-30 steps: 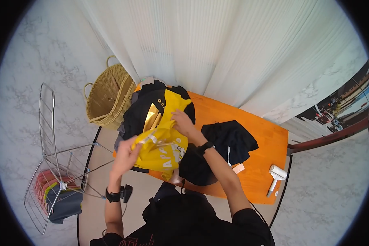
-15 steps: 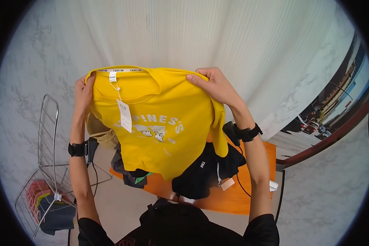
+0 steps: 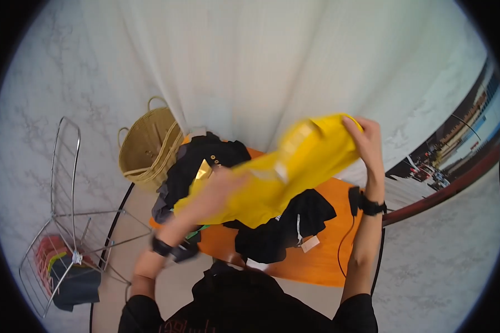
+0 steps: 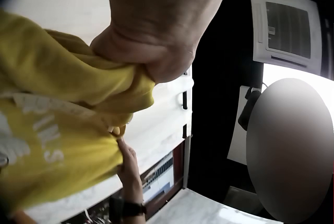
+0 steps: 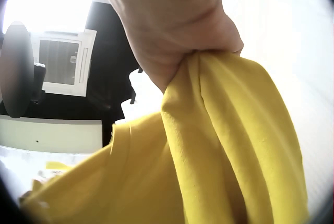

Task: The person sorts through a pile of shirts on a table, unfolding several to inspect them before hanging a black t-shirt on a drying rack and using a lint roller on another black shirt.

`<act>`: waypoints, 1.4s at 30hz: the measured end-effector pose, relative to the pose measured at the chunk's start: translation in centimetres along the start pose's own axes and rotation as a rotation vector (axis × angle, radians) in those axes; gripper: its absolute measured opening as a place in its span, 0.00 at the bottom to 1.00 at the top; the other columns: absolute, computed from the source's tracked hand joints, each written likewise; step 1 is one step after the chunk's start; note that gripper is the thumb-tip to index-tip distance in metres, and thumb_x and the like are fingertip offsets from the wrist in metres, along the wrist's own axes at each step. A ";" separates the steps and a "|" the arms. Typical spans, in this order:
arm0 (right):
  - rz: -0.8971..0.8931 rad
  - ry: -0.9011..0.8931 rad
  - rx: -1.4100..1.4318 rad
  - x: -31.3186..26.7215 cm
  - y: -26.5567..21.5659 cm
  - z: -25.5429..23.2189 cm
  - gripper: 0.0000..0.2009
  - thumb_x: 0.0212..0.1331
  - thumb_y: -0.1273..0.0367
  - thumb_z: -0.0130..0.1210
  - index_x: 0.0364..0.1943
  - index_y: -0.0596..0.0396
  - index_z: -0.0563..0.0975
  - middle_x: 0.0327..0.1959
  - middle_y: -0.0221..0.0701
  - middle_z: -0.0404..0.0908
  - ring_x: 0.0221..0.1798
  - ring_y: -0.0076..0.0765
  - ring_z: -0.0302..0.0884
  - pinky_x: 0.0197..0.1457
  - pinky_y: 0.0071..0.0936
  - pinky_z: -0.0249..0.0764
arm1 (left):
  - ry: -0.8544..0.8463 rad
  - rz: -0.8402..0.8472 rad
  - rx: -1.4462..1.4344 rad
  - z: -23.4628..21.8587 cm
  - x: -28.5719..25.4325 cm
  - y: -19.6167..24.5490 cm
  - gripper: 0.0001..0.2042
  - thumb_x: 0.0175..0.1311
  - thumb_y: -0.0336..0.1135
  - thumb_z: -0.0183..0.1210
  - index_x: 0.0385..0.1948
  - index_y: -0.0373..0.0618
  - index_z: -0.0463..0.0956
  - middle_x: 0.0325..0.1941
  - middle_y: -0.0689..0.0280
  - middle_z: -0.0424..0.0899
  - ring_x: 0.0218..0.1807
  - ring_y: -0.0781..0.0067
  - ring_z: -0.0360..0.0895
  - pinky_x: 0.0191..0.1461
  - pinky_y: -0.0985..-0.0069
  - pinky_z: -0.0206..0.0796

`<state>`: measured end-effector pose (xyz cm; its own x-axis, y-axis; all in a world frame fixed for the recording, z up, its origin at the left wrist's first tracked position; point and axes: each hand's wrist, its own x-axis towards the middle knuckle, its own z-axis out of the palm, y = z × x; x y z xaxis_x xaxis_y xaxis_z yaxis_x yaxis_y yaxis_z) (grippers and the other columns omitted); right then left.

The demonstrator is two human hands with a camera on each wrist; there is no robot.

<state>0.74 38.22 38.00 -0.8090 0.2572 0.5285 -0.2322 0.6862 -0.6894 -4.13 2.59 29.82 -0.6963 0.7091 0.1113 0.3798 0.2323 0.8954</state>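
A yellow T-shirt (image 3: 316, 152) with white lettering hangs stretched between both hands above the table, blurred by motion. My right hand (image 3: 368, 141) grips its upper edge at the right. In the right wrist view the cloth falls in folds from the right hand (image 5: 182, 31). Lower and nearer the left, my left hand (image 3: 211, 194) holds the shirt's other end, and the left wrist view shows bunched cloth in the left hand (image 4: 151, 52). A white paper tag (image 3: 281, 171) dangles from the shirt. Black garments (image 3: 311, 213) lie beneath it.
A heap of dark clothes (image 3: 205, 150) covers the left of the orange table (image 3: 322, 266). Beside it stands a wicker basket (image 3: 144, 147). At the left is a metal drying rack (image 3: 75, 216) with several hangers and a grey garment (image 3: 75, 283). A pale curtain (image 3: 328, 66) hangs behind.
The yellow T-shirt was lifted off the heap and spread upright facing me. Since then it has tilted, its right end swung right while the left hand dropped and moved toward the middle.
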 end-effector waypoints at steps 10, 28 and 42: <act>0.637 0.096 -0.182 -22.7 24.8 7.3 0.20 0.70 0.59 0.49 0.28 0.64 0.77 0.22 0.32 0.76 0.28 0.28 0.71 0.33 0.29 0.66 | -0.399 -0.538 -0.999 28.6 -2.0 -8.4 0.23 0.74 0.49 0.44 0.52 0.34 0.72 0.39 0.67 0.78 0.41 0.79 0.71 0.43 0.75 0.66; 0.592 -0.445 -0.607 -35.2 22.8 23.3 0.42 0.48 0.52 0.64 0.68 0.53 0.63 0.73 0.56 0.50 0.76 0.65 0.44 0.72 0.62 0.46 | 0.537 -0.225 0.722 7.2 5.0 -32.8 0.16 0.55 0.44 0.65 0.35 0.39 0.80 0.27 0.61 0.80 0.38 0.54 0.78 0.46 0.61 0.66; 1.298 -0.016 0.692 -22.9 12.8 24.6 0.27 0.60 0.56 0.61 0.57 0.61 0.73 0.56 0.38 0.76 0.56 0.37 0.74 0.57 0.30 0.71 | -0.038 0.113 -0.091 14.8 0.6 -13.8 0.22 0.62 0.43 0.59 0.12 0.38 0.68 0.14 0.54 0.71 0.19 0.51 0.72 0.25 0.59 0.60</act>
<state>2.96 24.38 4.89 -0.6523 0.4149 -0.6344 0.4425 -0.4711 -0.7631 -0.80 9.64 11.13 -0.6277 0.7527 0.1985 0.3964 0.0895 0.9137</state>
